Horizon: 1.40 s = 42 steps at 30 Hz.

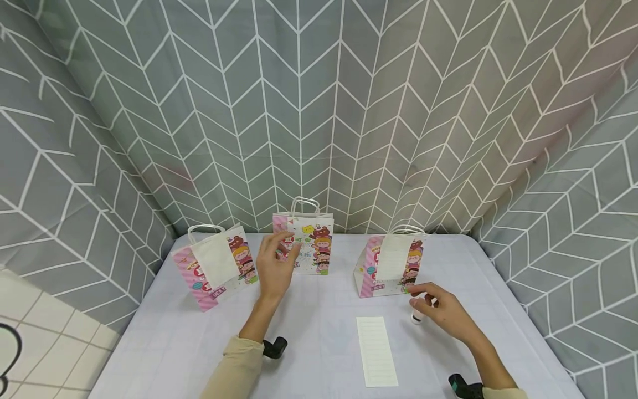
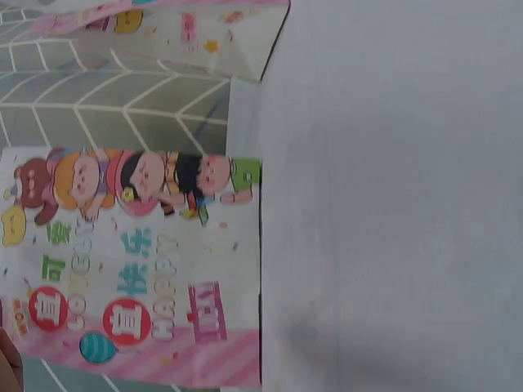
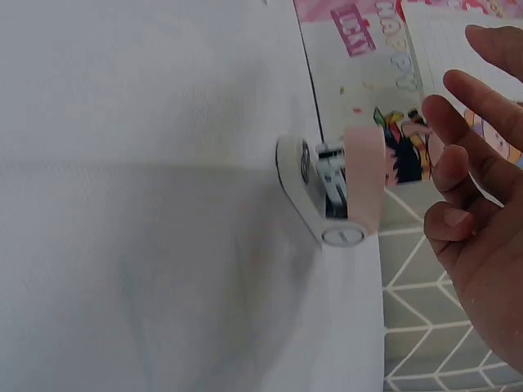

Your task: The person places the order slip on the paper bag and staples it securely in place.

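My left hand is raised in front of the middle paper gift bag, thumb and fingers apart and nothing held. This bag stands upright, printed with cartoon figures; in the left wrist view its front shows sideways, with a fingertip at the corner. My right hand hovers beside a small pink and white stapler standing on the table, its fingers loosely bent and holding nothing. Behind it stands the right gift bag, a sheet of lined paper on its front.
At the left, another gift bag leans at an angle, a blank-looking white sheet over its front. A lined paper strip lies on the white-covered table. A grey patterned curtain rises behind.
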Tool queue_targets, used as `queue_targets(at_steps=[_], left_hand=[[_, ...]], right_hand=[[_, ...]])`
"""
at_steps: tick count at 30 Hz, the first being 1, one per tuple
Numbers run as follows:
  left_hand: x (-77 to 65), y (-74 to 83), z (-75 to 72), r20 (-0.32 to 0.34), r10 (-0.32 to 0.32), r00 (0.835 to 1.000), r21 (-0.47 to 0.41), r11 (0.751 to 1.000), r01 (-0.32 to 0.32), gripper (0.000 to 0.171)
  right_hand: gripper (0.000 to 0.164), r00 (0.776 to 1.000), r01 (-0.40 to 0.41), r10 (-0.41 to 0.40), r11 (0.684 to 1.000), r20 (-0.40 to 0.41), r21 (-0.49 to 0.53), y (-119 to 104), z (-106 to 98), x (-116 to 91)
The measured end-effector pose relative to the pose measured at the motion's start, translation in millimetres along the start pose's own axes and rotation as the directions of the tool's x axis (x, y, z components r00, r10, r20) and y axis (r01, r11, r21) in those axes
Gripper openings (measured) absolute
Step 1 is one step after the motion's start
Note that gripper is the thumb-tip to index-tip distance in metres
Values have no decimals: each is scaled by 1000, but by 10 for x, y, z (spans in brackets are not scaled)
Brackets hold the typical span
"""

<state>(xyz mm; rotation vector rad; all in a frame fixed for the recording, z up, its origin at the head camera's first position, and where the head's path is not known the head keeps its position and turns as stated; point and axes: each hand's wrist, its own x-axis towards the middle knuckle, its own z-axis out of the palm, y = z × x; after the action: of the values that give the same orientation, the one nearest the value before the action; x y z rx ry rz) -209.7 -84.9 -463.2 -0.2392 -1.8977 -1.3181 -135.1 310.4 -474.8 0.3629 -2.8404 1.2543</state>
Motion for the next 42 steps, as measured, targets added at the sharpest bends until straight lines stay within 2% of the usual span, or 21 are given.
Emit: queue_targets(at_steps=[6, 9, 12, 15, 19, 23, 26, 31, 42], left_hand=[[38, -98, -143, -21, -39, 999, 13, 999, 39, 49], [39, -143, -183, 2, -67, 998, 16, 998, 67, 63], [44, -189, -211, 47, -110, 993, 22, 994, 109, 74], [51, -228, -226, 104, -179, 978, 36, 984, 176, 81], [67, -270, -228, 184, -250, 951, 16, 968, 251, 87], [78, -286, -226, 235, -290, 928, -17, 953, 302, 89], [82, -282, -225, 248, -303, 920, -18, 948, 317, 88], [98, -271, -218, 235, -290, 928, -22, 953, 303, 84], [124, -265, -208, 234, -241, 942, 12, 969, 245, 67]], right_hand=[[29, 996, 13, -13, 1000, 94, 3, -114, 158, -27], [31, 990, 14, -6, 998, 141, -60, -161, 245, -38], [36, 987, 48, -20, 984, 161, -171, -201, 332, -58], [40, 986, 104, -60, 953, 157, -285, -237, 412, -79], [45, 983, 166, -116, 899, 145, -405, -269, 506, -80], [56, 977, 202, -143, 843, 156, -498, -281, 588, -65], [60, 973, 226, -162, 809, 164, -543, -279, 631, -61], [54, 975, 219, -157, 795, 158, -565, -275, 683, -67], [41, 980, 193, -136, 817, 144, -544, -302, 704, -72]])
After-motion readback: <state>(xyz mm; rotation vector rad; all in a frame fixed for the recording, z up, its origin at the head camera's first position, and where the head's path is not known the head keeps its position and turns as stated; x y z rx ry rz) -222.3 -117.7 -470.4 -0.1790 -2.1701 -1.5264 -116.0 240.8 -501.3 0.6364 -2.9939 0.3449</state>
